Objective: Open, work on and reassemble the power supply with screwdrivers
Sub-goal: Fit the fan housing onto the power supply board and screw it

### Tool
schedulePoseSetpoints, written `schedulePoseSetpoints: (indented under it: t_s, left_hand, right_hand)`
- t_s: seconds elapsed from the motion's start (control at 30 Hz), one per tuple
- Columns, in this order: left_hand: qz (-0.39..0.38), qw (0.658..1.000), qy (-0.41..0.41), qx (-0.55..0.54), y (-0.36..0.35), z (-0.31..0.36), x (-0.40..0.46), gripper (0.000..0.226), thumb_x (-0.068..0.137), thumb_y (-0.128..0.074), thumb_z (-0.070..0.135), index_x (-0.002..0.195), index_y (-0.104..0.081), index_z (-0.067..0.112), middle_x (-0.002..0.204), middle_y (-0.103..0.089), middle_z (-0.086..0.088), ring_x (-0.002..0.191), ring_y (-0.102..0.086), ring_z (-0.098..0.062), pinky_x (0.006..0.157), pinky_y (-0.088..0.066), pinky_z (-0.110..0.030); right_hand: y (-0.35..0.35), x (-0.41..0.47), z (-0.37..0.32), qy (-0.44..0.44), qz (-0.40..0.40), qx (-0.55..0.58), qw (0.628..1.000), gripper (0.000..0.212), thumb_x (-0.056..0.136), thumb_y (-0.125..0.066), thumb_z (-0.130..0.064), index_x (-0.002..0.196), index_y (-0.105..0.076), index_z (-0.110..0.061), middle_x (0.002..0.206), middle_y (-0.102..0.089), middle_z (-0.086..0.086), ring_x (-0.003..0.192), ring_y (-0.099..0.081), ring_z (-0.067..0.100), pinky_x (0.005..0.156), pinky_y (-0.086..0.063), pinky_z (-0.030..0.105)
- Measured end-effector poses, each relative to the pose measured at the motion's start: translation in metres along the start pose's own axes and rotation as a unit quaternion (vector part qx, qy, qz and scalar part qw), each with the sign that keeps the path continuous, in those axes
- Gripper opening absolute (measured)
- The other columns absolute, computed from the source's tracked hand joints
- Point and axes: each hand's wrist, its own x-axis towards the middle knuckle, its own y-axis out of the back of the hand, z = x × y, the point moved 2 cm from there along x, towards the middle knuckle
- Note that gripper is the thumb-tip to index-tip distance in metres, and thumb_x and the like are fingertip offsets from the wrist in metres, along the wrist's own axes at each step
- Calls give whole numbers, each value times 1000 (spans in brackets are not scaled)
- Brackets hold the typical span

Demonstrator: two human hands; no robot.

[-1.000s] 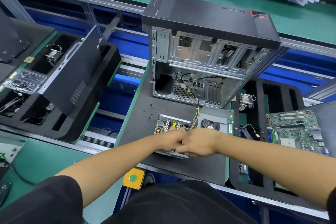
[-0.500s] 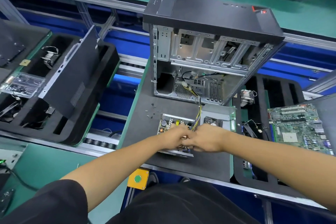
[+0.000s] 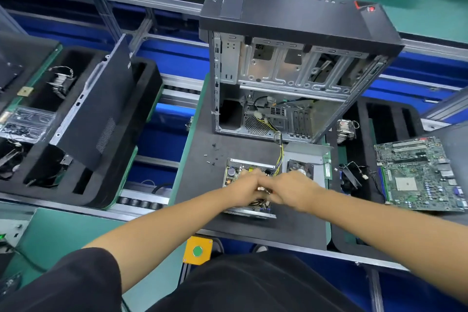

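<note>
The power supply (image 3: 234, 172) lies open on the black mat, its circuit board with a capacitor and coils facing up. My left hand (image 3: 244, 189) and my right hand (image 3: 295, 189) meet over its middle. Their fingers curl down among the parts on the board around a small copper-coloured piece (image 3: 260, 188), and the fingertips are hidden. The supply's metal cover with the fan (image 3: 305, 159) lies just to the right. A yellow and black wire bundle (image 3: 279, 157) runs from the supply up into the computer case. No screwdriver is in view.
The opened computer case (image 3: 291, 58) stands behind the supply. Several loose screws (image 3: 212, 157) lie on the mat (image 3: 197, 185) to the left. A motherboard (image 3: 420, 175) rests at the right. Black foam trays with parts and a side panel (image 3: 101, 109) sit at the left.
Both hands stay joined over the open supply and have shifted slightly. My right hand has flattened and slid a little over the left. The camera has tilted somewhat.
</note>
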Motion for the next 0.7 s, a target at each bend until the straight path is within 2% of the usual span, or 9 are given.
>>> schedulePoseSetpoints:
  t_s: [0.07,0.13,0.2,0.27,0.33,0.4,0.47,0.57,0.7]
  left_hand:
    - [33,998,-25,-48,16,-7,-7,21,91,-76,21,112,-74,19,95,-58,18,105,-45,-11,88,-26,-29]
    - [114,991,-21,-59,39,-27,-16,17,89,-77,34,106,-76,29,94,-66,24,105,-46,-4,99,-29,-29]
    - [243,969,19,-26,65,-54,-28,7,89,-76,39,96,-75,37,94,-70,25,105,-46,-1,94,-30,-35]
    - [327,940,91,20,85,-83,-39,4,91,-75,35,95,-73,36,93,-69,23,103,-44,-7,84,-26,-34]
    - [298,936,174,61,94,-108,-41,6,94,-73,29,99,-71,31,93,-67,19,105,-43,-16,82,-25,-34]
    - [215,947,222,85,94,-123,-36,11,95,-72,28,104,-68,31,94,-67,16,108,-44,-19,82,-25,-34]
    - [152,954,236,105,91,-128,-30,17,94,-73,34,110,-67,32,98,-68,13,111,-45,-19,83,-28,-34]
    - [118,955,231,142,86,-128,-22,22,92,-73,42,112,-68,33,104,-67,11,112,-48,-19,90,-35,-35]
    - [128,957,215,145,84,-127,-19,21,90,-77,40,107,-71,30,105,-69,11,106,-60,-13,93,-40,-35]
  right_hand:
    - [-8,-3,-7,-121,39,51,991,33,102,-48,-38,129,-29,-36,87,-67,12,81,-66,36,62,-39,36]
    - [-12,-2,-15,-182,69,80,978,35,99,-50,-31,129,-32,-32,76,-61,9,73,-63,35,61,-46,37]
    - [-12,3,-18,-198,65,90,974,18,97,-51,-29,108,-38,-23,77,-62,7,73,-62,34,66,-54,41]
    - [-11,6,-17,-202,35,87,975,17,95,-52,-30,100,-38,-21,82,-65,7,74,-61,32,65,-53,39]
    - [-9,7,-17,-176,7,66,982,22,90,-53,-32,102,-39,-21,77,-61,1,69,-58,29,59,-48,36]
    - [-7,5,-17,-143,-12,32,989,32,82,-55,-29,106,-35,-23,68,-51,-4,58,-48,23,50,-35,31]
    - [-4,4,-16,-112,-23,-4,993,44,78,-54,-23,116,-32,-24,76,-53,-1,57,-45,21,49,-26,30]
    - [-2,3,-15,-85,-13,-16,996,40,85,-51,-18,123,-40,-20,95,-58,5,77,-60,32,55,-35,34]
    - [-1,-1,-13,-88,1,-31,996,21,95,-50,-21,114,-43,-17,84,-55,4,75,-63,33,57,-46,38]
